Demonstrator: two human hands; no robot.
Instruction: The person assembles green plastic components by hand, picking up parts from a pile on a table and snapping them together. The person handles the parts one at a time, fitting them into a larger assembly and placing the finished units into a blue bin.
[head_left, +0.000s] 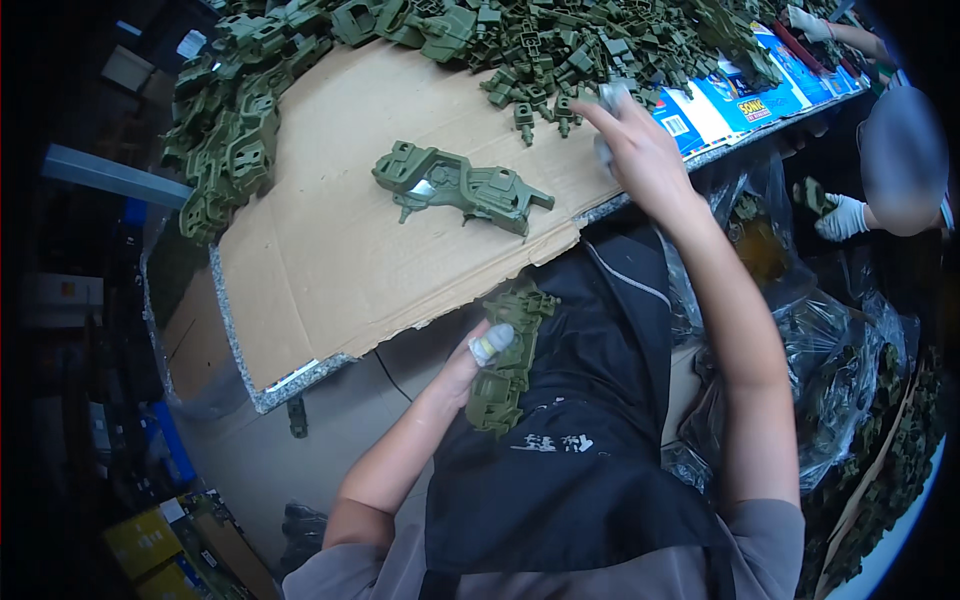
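Note:
My left hand, with tape round a digit, is closed on a dark green moulded plastic part, held upright in front of my apron below the table edge. My right hand reaches over the right side of the table, fingers apart, pale covers on some of them. Its fingertips are by the near edge of a heap of small green plastic pieces; I see nothing held there. Between my hands and the heap, a similar long green plastic part lies alone on the cardboard.
More large green parts are piled along the table's left side. Blue printed cardboard covers its right end. At right, a co-worker's gloved hand holds a green piece. Clear plastic bags of green parts stand right of me.

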